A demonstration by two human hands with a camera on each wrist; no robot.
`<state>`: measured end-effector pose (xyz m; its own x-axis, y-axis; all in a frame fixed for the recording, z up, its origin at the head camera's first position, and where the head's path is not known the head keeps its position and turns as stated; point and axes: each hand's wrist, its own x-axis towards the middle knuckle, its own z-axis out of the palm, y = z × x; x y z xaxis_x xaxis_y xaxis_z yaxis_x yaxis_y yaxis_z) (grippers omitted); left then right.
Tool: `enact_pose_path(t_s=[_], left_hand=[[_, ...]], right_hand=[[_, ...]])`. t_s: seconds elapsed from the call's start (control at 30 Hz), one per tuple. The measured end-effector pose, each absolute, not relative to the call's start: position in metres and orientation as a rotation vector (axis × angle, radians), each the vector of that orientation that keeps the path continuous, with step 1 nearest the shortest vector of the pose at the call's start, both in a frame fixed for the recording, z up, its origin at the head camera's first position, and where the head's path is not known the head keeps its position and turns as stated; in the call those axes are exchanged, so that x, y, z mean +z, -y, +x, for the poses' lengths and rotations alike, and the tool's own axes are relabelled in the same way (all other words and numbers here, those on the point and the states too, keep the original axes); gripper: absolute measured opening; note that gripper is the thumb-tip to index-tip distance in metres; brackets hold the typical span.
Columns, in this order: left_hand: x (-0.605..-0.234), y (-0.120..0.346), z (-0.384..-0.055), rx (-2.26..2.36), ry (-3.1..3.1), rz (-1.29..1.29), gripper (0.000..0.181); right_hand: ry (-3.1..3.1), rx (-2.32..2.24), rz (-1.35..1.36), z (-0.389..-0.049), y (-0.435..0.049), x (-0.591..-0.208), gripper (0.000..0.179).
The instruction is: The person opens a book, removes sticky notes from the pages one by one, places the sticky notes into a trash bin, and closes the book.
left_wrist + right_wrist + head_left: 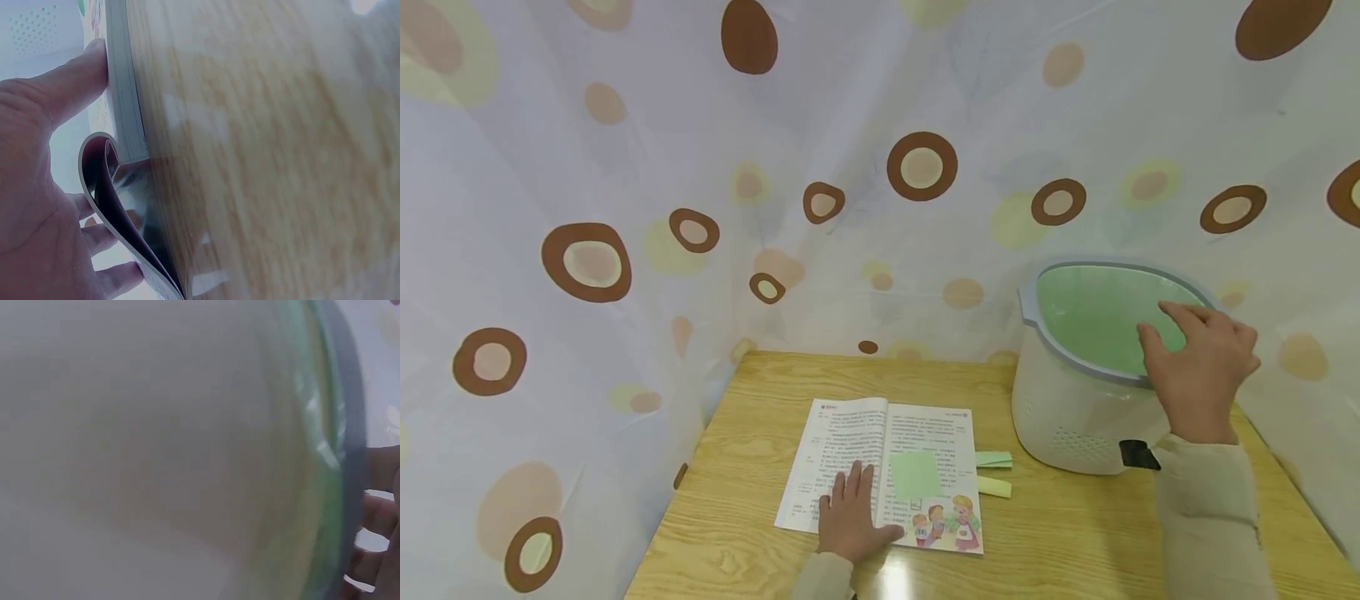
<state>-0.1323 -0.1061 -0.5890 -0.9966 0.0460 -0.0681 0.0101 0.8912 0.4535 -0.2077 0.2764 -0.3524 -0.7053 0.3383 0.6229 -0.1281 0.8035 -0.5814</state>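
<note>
An open book (842, 433) lies on the wooden table, with print on both pages and cartoon figures at the lower right. My left hand (850, 521) rests across its lower middle, fingers spread and straight. In the left wrist view the thumb (78, 78) touches the thick page stack, and the left part's lower edge curls up. A green sticky note (915, 475) is on the right page. Over the near right rim of a white trash bin (1052, 408) hovers my right hand (1206, 367), thumb and fingers apart, with nothing visible between them. A green liner (1090, 317) shows inside the bin.
Green sticky strips (994, 459) and a yellow strip (995, 487) lie against the book's right edge. A spotted white curtain (850, 108) hangs behind and beside the table (715, 467). The bin's grey rim (350, 425) fills part of the right wrist view.
</note>
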Motion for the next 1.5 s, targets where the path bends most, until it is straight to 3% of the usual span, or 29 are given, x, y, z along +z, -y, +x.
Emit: enact_pose_path(t_s=[0.23, 0.47, 0.7, 1.1, 1.5], left_hand=[[-0.591, 0.105, -0.132, 0.718, -2.976, 0.045, 0.106], [-0.589, 0.106, -0.131, 0.697, -2.989, 0.061, 0.106], [-0.584, 0.115, -0.135, 0.689, -2.968, 0.142, 0.09], [-0.583, 0.126, -0.14, 0.643, -3.032, 0.093, 0.112], [-0.581, 0.14, -0.141, 0.694, -2.871, 0.159, 0.1]], right_hand=[[1.872, 0.791, -0.014, -0.193, -0.251, -0.344, 0.025], [1.492, 0.779, 0.159, -0.171, -0.185, -0.345, 0.017], [1.545, 0.788, 0.363, -0.168, -0.155, -0.388, 0.013], [1.937, 0.756, 0.448, -0.164, -0.15, -0.452, 0.011], [2.142, 0.702, 0.507, -0.156, -0.135, -0.485, 0.016]])
